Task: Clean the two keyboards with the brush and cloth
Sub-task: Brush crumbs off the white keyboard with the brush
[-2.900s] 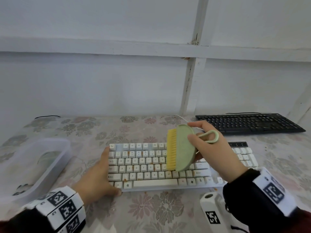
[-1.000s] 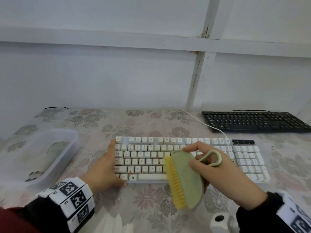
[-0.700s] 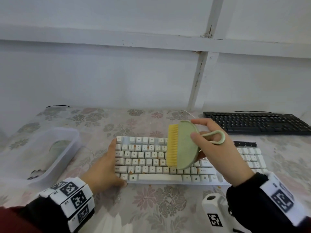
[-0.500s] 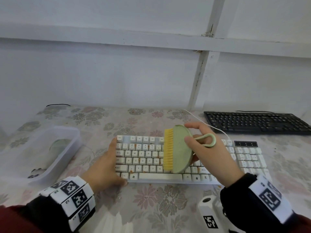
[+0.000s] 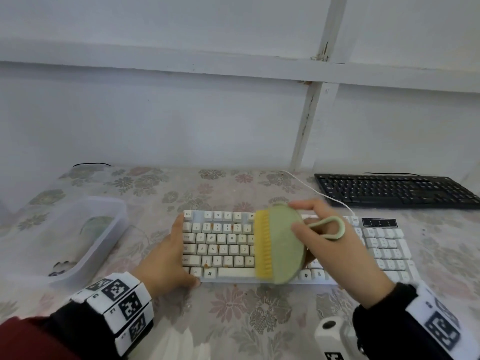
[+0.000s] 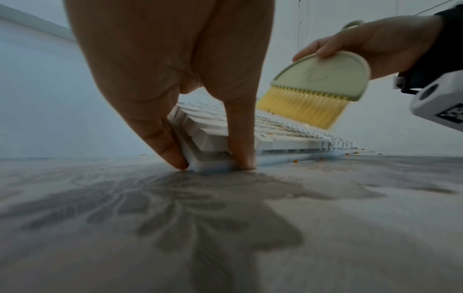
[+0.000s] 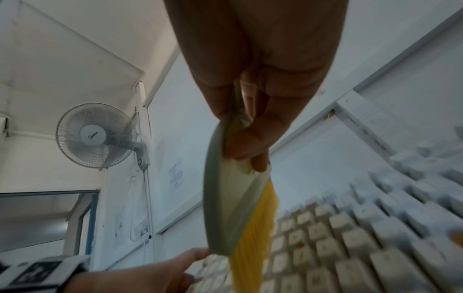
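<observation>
Firmly grips a pale-green, half-round plastic brush (image 5: 283, 245) with yellow bristles in the right hand (image 5: 345, 258) over the crumb-flecked white keyboard (image 5: 223, 240) on the flowered tablecloth (image 5: 233, 307), pinching its near-left corner with the left hand (image 5: 166, 263).

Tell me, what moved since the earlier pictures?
The right hand kept the brush and swept it over the white keyboard: down to the near edge, back up, and now down again. The left hand still holds the keyboard's left end. The black keyboard and tub stayed put.
</observation>
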A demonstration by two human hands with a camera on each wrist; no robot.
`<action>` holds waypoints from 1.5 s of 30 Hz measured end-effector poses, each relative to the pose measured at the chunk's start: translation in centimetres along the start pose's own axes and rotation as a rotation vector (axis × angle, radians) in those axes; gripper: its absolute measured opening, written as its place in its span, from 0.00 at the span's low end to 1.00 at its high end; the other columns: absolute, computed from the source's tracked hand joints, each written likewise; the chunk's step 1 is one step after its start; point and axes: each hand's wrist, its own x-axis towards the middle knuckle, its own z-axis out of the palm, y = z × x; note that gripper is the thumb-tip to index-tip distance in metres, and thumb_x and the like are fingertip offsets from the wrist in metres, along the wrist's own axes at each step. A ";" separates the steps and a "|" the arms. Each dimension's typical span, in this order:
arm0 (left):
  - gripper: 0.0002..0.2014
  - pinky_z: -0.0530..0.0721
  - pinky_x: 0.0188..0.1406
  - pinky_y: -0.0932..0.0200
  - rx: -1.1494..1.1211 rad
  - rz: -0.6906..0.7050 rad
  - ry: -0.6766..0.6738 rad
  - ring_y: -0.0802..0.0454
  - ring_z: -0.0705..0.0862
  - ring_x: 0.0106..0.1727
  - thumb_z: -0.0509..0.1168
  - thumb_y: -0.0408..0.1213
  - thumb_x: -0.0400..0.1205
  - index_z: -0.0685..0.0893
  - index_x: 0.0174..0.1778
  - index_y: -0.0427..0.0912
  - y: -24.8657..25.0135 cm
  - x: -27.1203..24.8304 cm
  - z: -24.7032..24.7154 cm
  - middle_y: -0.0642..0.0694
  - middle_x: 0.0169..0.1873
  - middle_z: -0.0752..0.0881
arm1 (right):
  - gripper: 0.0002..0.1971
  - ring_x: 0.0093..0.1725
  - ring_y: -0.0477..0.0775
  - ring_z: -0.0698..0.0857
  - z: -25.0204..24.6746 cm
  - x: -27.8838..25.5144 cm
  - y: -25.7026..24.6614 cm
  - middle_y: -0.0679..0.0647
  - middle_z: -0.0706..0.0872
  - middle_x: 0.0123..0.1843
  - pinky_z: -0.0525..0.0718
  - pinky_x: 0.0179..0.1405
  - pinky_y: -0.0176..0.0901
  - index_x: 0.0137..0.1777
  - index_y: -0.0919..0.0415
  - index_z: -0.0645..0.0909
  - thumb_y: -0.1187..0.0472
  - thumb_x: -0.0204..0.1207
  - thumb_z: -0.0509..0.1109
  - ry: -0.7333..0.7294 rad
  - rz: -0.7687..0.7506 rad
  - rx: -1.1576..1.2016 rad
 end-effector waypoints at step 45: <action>0.64 0.75 0.35 0.75 0.041 -0.044 -0.042 0.65 0.76 0.46 0.78 0.34 0.67 0.29 0.79 0.53 0.7 -0.3 -0.4 0.61 0.51 0.71 | 0.14 0.28 0.55 0.81 1.8 0.6 -0.5 0.54 0.82 0.30 0.84 0.25 0.45 0.51 0.48 0.81 0.69 0.78 0.64 -0.110 0.012 -0.050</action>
